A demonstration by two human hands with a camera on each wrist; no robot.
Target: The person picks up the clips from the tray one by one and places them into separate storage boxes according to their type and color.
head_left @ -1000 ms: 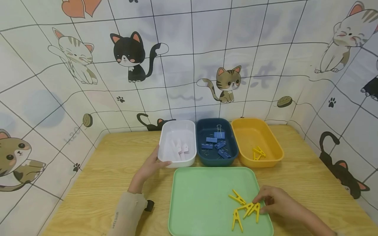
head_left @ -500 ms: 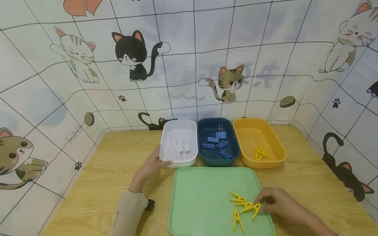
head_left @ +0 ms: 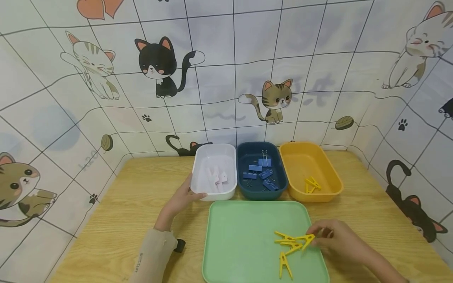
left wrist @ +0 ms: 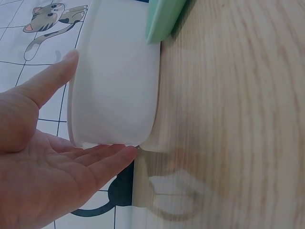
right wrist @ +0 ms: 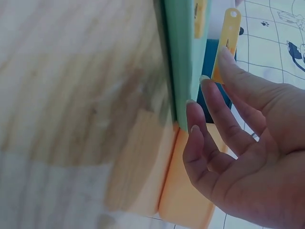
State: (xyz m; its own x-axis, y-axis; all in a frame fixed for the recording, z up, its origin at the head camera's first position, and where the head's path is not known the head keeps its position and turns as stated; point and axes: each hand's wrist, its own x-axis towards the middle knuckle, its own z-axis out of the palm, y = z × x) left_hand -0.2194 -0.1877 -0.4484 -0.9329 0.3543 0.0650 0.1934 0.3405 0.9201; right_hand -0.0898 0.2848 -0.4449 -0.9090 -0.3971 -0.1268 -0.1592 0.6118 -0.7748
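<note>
My right hand point(head_left: 334, 237) pinches a yellow clothespin point(head_left: 308, 238) between thumb and fingertips, over the right side of the green tray point(head_left: 244, 232). In the right wrist view the clothespin point(right wrist: 229, 33) stands out past the thumb, and the other fingers curl loosely. Several more yellow clothespins point(head_left: 284, 262) lie on the tray, close to the held one. My left hand point(head_left: 182, 196) rests at the near left corner of the white box point(head_left: 219, 196). Its fairly straight fingers touch one side of the box and its thumb another, as the left wrist view shows.
White clips point(head_left: 216, 179) lie in the white box. Beside it, a dark blue box point(head_left: 262, 194) holds blue binder clips point(head_left: 265, 173), and a yellow box point(head_left: 315, 196) holds yellow clothespins point(head_left: 312, 184). All stand on the wooden table point(head_left: 116, 220), behind the tray, before a cat-print wall sheet point(head_left: 219, 59).
My right hand has lifted a little, and the clothespin it pinches has come up from among the others, which shifted slightly. The left hand stays at the white box.
</note>
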